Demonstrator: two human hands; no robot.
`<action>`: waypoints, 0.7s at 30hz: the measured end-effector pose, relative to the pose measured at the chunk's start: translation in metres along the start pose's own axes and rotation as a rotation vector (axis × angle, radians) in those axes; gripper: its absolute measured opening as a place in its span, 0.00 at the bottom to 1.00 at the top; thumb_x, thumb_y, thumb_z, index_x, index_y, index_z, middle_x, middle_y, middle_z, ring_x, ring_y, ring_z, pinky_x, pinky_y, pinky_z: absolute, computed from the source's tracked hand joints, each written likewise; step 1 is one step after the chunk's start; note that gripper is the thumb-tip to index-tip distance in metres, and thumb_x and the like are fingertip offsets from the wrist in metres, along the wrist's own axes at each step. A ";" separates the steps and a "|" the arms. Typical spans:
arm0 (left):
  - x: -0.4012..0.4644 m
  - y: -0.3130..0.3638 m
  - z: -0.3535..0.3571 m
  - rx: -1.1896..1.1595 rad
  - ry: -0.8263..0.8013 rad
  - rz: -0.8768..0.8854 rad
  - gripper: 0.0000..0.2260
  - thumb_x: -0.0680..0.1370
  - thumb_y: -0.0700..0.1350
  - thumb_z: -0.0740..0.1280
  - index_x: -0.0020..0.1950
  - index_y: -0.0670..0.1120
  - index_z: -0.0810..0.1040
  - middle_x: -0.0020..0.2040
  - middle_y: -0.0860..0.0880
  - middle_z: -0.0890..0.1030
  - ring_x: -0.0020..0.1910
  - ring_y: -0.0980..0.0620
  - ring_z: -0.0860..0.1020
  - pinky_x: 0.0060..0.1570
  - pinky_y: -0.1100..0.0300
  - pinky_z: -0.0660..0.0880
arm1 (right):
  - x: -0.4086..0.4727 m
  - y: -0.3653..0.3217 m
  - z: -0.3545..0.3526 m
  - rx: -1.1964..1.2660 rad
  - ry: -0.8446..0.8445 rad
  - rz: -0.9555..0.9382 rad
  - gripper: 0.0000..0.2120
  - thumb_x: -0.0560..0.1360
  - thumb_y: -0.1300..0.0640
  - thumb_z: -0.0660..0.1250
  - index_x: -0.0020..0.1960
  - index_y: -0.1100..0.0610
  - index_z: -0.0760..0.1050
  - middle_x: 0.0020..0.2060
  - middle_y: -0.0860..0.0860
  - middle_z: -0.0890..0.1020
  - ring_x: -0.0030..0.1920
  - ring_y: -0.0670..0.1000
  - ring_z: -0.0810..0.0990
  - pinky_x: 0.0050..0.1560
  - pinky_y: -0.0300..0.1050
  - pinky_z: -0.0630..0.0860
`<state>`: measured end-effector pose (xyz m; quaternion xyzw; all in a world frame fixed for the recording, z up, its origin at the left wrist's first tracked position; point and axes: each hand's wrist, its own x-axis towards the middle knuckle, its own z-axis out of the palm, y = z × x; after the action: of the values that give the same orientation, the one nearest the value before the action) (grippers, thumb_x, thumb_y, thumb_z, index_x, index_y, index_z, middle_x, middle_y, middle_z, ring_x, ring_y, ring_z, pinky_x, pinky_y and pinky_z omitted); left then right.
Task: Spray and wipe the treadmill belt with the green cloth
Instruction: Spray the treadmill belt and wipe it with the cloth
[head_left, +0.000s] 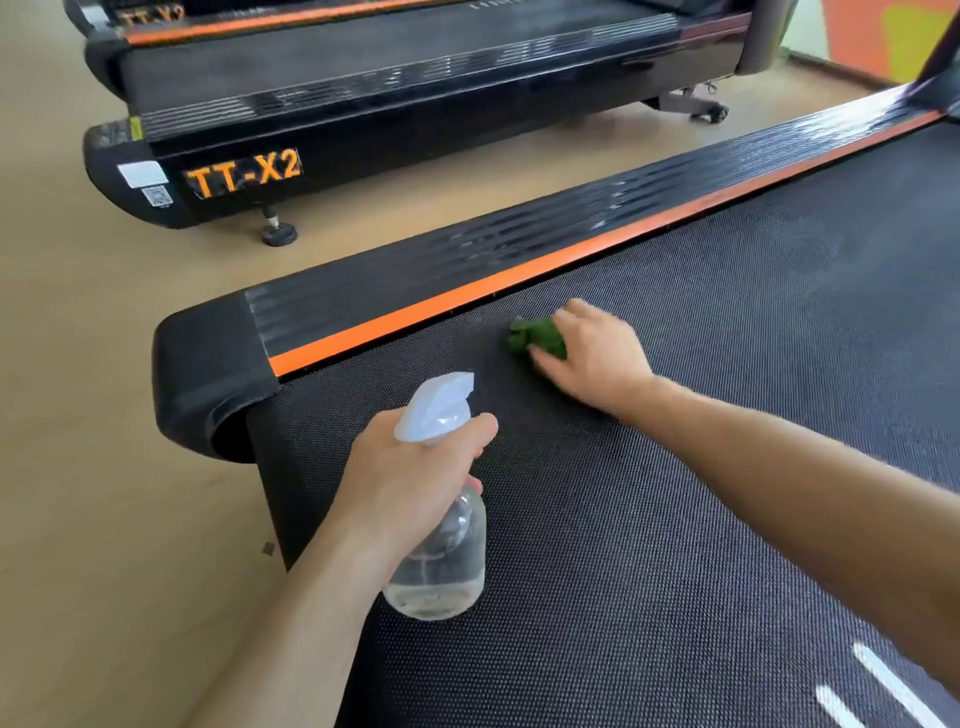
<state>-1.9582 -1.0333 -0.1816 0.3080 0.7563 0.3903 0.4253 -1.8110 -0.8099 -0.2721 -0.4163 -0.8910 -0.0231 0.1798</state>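
The dark textured treadmill belt fills the lower right of the head view. My left hand grips a clear spray bottle by its neck, with a finger over the white trigger head; the nozzle points toward the belt's far left side. My right hand holds a bunched green cloth down on the belt, close to the orange-striped side rail. Most of the cloth is hidden under the hand.
The black side rail with an orange stripe runs along the belt's left edge, ending in a rounded end cap. A second treadmill marked TT-X2 stands beyond on the beige floor. White markings lie on the belt at lower right.
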 end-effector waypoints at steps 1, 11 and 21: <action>0.001 0.000 0.000 0.009 0.009 -0.005 0.14 0.76 0.55 0.73 0.48 0.45 0.85 0.41 0.46 0.87 0.30 0.61 0.83 0.41 0.57 0.75 | 0.014 0.005 0.009 -0.002 -0.002 0.089 0.18 0.77 0.43 0.66 0.49 0.59 0.76 0.48 0.55 0.77 0.49 0.61 0.80 0.43 0.51 0.75; 0.000 0.002 0.002 0.017 0.011 -0.021 0.13 0.75 0.56 0.73 0.47 0.46 0.86 0.35 0.48 0.87 0.27 0.60 0.81 0.39 0.58 0.74 | -0.100 -0.058 -0.041 0.165 -0.182 -0.114 0.17 0.74 0.41 0.66 0.40 0.54 0.69 0.40 0.49 0.75 0.39 0.56 0.78 0.38 0.48 0.74; -0.004 -0.004 0.004 0.020 -0.006 -0.001 0.14 0.76 0.55 0.74 0.49 0.44 0.85 0.42 0.48 0.88 0.29 0.59 0.83 0.39 0.57 0.73 | -0.007 0.038 -0.017 -0.172 -0.082 0.319 0.21 0.78 0.41 0.62 0.54 0.60 0.76 0.51 0.57 0.79 0.51 0.63 0.81 0.47 0.54 0.77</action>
<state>-1.9533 -1.0373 -0.1842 0.3131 0.7591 0.3814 0.4245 -1.7733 -0.7937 -0.2633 -0.5666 -0.8150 -0.0534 0.1086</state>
